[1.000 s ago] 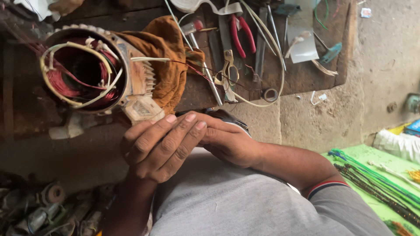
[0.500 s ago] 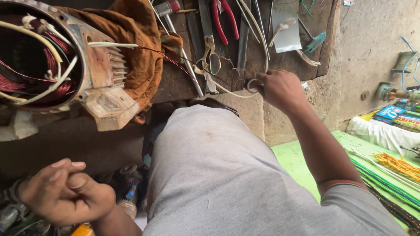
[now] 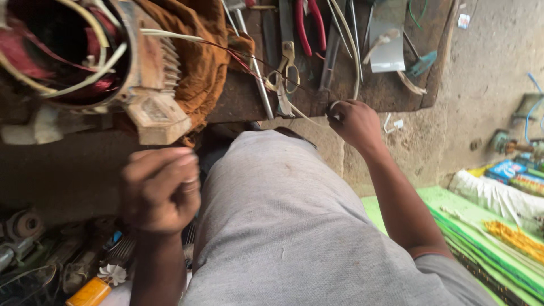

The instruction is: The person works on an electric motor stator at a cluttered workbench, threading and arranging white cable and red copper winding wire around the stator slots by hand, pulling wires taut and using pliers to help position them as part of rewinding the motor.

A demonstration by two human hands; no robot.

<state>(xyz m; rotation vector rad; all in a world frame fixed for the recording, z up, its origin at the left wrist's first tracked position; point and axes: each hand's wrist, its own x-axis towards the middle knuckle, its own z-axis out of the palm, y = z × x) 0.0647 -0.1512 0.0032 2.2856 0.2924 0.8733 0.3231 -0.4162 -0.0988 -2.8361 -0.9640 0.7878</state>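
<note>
Head view, looking straight down past a grey shirt (image 3: pixel 294 226): far left on the wooden bench (image 3: pixel 238 102) lies a motor stator (image 3: pixel 73 56), its bore lined with dark red copper windings and pale sleeved leads looped round the rim; a boxy terminal block (image 3: pixel 158 116) juts from its finned shell; an orange-brown cloth (image 3: pixel 195 51) is bunched against its right side, touching it. Below, at floor level, clutter of parts sits blurred, among it a small white fan wheel (image 3: pixel 110 273) and an orange bottle (image 3: pixel 88 293). The left hand (image 3: pixel 161 190) hangs in front of the bench edge, just under the terminal block, blurred; its fingers are curled loosely inward, and I cannot tell whether anything is in them. Further right on the bench lie brass-handled scissors (image 3: pixel 286 71), red-handled pliers (image 3: pixel 309 22) and several thin metal rods, close together. The right hand (image 3: pixel 354 122) rests at the bench's front edge, fingers closed round a pale sleeved wire (image 3: pixel 354 68) that runs up across the tools; beside it stands a bent grey metal sheet (image 3: pixel 388 37). Far right, green fabric (image 3: pixel 453 226) lies on the ground.
</note>
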